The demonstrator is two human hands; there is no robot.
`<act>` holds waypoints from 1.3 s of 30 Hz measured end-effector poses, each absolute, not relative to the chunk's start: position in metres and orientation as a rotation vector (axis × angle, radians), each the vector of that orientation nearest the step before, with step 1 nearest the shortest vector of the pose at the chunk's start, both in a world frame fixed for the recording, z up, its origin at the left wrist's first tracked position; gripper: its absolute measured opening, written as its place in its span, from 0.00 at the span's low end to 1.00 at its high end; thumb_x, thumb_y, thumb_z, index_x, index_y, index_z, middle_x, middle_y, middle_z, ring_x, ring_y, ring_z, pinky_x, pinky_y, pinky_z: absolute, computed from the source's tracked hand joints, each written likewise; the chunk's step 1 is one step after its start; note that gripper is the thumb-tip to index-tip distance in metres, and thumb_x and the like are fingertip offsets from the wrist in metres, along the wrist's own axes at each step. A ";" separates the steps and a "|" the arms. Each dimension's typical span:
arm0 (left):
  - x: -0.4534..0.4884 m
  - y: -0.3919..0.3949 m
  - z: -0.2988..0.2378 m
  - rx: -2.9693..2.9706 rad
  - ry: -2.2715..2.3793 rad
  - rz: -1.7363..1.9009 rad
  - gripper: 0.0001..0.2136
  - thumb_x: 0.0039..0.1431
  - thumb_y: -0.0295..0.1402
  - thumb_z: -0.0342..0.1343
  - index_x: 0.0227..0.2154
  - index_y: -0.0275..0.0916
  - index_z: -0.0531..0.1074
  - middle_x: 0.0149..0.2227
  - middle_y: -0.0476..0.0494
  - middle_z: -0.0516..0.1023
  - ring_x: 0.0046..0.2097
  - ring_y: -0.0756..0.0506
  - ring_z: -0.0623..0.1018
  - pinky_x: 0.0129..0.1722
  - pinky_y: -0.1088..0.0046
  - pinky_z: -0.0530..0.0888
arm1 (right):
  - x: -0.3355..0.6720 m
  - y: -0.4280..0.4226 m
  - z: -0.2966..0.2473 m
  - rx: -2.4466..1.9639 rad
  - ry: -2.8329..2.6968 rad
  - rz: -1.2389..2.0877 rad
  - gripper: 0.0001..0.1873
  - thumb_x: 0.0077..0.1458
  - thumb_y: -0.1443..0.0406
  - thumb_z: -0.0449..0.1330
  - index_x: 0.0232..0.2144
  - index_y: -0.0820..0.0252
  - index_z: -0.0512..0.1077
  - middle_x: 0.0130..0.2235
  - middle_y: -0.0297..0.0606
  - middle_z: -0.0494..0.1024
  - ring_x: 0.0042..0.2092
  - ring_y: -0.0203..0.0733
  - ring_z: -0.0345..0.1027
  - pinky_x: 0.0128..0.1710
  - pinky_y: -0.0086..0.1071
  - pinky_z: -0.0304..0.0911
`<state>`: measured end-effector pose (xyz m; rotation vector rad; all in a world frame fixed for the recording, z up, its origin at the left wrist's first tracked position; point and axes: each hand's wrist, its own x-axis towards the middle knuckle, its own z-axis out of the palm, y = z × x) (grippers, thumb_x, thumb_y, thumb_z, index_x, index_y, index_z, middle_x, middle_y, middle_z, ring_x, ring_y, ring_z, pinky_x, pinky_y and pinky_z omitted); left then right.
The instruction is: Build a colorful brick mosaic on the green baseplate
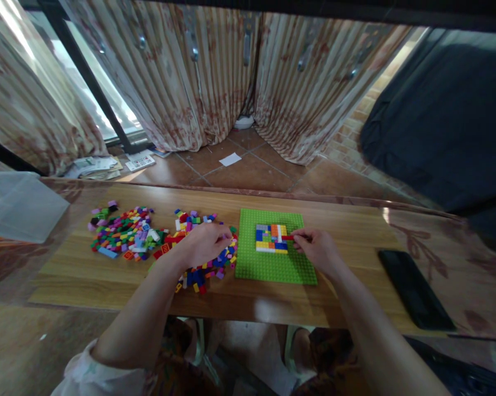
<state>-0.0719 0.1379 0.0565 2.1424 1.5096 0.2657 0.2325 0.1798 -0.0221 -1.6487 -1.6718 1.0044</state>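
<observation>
Head view: at far left, a cloudy bin [20, 206] stands beside a wooden table [355, 223]. On the table lies a loose heap [124, 234] of small, many-coloured toy bricks. Next comes a second heap [202, 274], with the left hand [204, 242] over it, fingers curled; whether they hold anything cannot be told. Just right of that is a green baseplate [248, 269] bearing a low, multicoloured block [271, 245] of bricks. The right hand [316, 247] pinches a red brick [288, 237] at the block's right edge. Farther right lies a black phone [415, 289].
</observation>
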 end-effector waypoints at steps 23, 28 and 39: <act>-0.025 0.129 0.035 2.378 1.491 0.157 0.19 0.63 0.38 0.45 0.55 0.43 0.68 0.36 0.40 0.81 0.38 0.41 0.80 0.40 0.65 0.74 | 0.225 0.174 0.001 -1.668 -1.870 0.742 0.10 0.48 0.62 0.59 0.32 0.58 0.78 0.29 0.37 0.81 0.30 0.41 0.72 0.33 0.33 0.65; -0.028 0.129 0.035 2.368 1.503 0.164 0.19 0.63 0.38 0.45 0.55 0.43 0.67 0.37 0.40 0.80 0.38 0.41 0.80 0.39 0.65 0.74 | 0.234 0.173 0.004 -1.688 -1.808 0.791 0.11 0.47 0.60 0.60 0.31 0.60 0.77 0.25 0.36 0.78 0.27 0.39 0.70 0.28 0.32 0.63; -0.020 0.127 0.035 2.424 1.526 0.088 0.19 0.63 0.37 0.46 0.56 0.42 0.65 0.33 0.40 0.80 0.38 0.39 0.80 0.38 0.64 0.74 | 0.188 0.166 -0.005 -1.310 -1.840 0.619 0.09 0.53 0.58 0.61 0.33 0.53 0.79 0.46 0.40 0.74 0.50 0.46 0.66 0.53 0.45 0.60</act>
